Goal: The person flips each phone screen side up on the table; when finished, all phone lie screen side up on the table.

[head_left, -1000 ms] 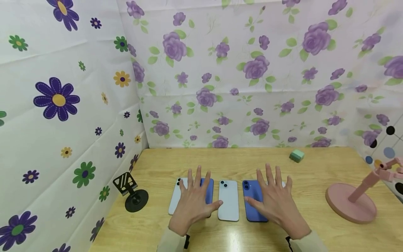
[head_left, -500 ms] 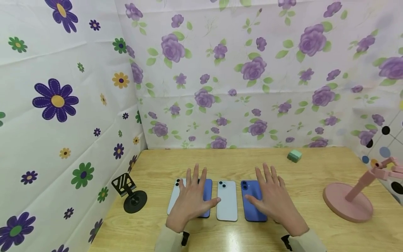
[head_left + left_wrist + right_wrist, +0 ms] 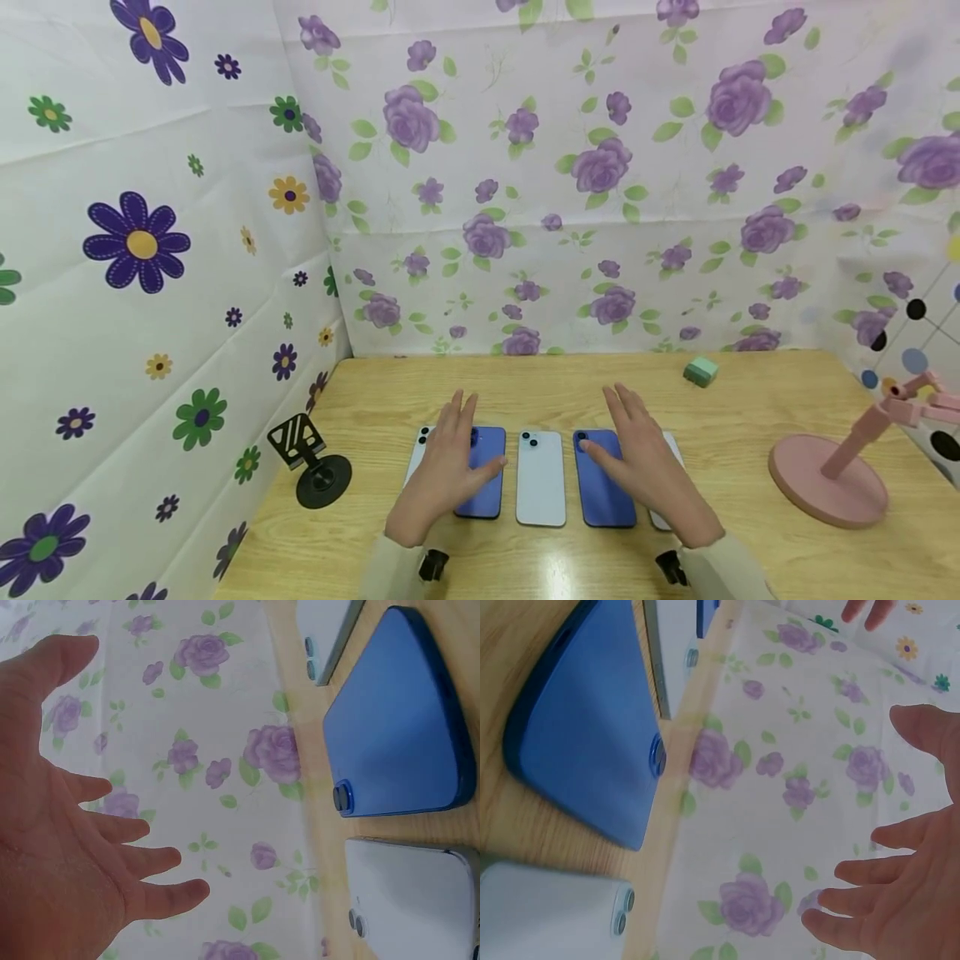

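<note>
Several phones lie face down in a row on the table. From the left they are a white phone (image 3: 416,458), a blue phone (image 3: 482,493), a white phone (image 3: 541,487), a blue phone (image 3: 604,492) and a white phone (image 3: 659,521). My left hand (image 3: 442,475) hovers over the two leftmost, fingers extended and thumb out, hiding part of both. Over the two rightmost hovers my right hand (image 3: 647,471), also with extended fingers. Both wrist views show a gap between palm and phones; a blue phone (image 3: 401,724) appears beside the left palm, another blue phone (image 3: 592,727) beside the right.
A black folding stand (image 3: 321,477) is at the table's left. On the right stands a pink stand with a round base (image 3: 825,483). A small green block (image 3: 701,372) sits near the back edge. Flowered cloth (image 3: 525,167) hangs behind and at the left.
Both hands have turned so their palms face more toward each other, and their fingers have drawn closer together. More of the left blue phone and the rightmost white phone shows. The phones stay put.
</note>
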A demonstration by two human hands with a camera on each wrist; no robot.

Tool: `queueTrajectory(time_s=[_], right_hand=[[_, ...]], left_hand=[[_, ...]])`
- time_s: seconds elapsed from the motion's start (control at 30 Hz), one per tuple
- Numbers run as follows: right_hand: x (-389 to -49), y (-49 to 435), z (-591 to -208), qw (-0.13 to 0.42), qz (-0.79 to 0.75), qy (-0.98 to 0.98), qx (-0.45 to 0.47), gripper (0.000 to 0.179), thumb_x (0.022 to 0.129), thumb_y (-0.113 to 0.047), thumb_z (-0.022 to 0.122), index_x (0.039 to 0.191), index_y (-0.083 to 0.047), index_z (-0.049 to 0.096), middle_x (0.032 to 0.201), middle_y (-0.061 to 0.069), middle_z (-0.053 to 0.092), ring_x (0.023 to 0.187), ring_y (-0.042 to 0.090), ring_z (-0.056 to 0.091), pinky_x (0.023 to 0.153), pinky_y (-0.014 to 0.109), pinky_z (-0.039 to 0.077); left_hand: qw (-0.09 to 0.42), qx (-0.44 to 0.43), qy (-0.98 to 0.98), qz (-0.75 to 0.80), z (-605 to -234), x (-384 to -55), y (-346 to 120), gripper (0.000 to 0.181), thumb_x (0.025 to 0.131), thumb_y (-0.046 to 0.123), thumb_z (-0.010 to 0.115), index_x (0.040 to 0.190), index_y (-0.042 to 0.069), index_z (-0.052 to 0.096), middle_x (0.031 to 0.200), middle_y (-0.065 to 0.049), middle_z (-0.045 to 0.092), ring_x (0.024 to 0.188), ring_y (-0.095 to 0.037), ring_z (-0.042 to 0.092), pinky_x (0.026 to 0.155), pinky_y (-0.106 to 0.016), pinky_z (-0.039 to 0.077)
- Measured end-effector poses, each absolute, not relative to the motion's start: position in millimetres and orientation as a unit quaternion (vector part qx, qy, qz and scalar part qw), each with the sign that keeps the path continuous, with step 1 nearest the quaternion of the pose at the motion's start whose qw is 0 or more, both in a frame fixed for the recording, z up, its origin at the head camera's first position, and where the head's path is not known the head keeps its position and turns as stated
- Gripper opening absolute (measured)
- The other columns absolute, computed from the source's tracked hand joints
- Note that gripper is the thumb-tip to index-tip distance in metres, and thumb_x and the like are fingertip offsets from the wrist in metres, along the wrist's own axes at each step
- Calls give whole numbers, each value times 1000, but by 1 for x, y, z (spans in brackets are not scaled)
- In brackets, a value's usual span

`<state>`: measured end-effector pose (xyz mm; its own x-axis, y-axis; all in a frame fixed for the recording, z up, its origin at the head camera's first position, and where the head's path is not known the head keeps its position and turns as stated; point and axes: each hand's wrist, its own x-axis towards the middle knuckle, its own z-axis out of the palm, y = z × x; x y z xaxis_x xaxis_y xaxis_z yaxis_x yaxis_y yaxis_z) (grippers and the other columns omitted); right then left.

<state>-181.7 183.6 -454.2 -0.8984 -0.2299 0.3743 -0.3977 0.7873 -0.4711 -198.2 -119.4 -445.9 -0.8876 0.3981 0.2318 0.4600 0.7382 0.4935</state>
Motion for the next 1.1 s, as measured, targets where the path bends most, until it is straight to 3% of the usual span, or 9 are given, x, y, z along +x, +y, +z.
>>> queueTrajectory(time_s=[0.23, 0.87, 1.1], right_hand=[[-191, 165, -452, 139, 309, -923, 182, 84, 97, -34, 70, 158, 1, 25, 160, 27, 24, 142, 50, 30, 103, 68, 35], [-212, 110, -445, 82, 374, -902, 202, 84, 95, -34, 73, 160, -8, 27, 160, 21, 29, 142, 43, 36, 103, 62, 39], [-217, 93, -444, 51, 398, -892, 206, 84, 96, -33, 71, 161, -11, 23, 163, 16, 26, 146, 38, 31, 107, 59, 37]], left_hand=[[61, -225, -914, -331, -438, -198, -130, 90, 95, 37, 71, 160, 1, 20, 164, -27, 14, 147, -49, 20, 105, -66, 35], [71, -173, -902, -389, -443, -194, -171, 90, 93, 19, 74, 159, 0, 16, 161, -26, 20, 145, -46, 25, 108, -64, 32], [68, -165, -901, -395, -446, -191, -182, 90, 91, 16, 75, 159, -1, 17, 160, -28, 22, 144, -48, 26, 107, -65, 32]])
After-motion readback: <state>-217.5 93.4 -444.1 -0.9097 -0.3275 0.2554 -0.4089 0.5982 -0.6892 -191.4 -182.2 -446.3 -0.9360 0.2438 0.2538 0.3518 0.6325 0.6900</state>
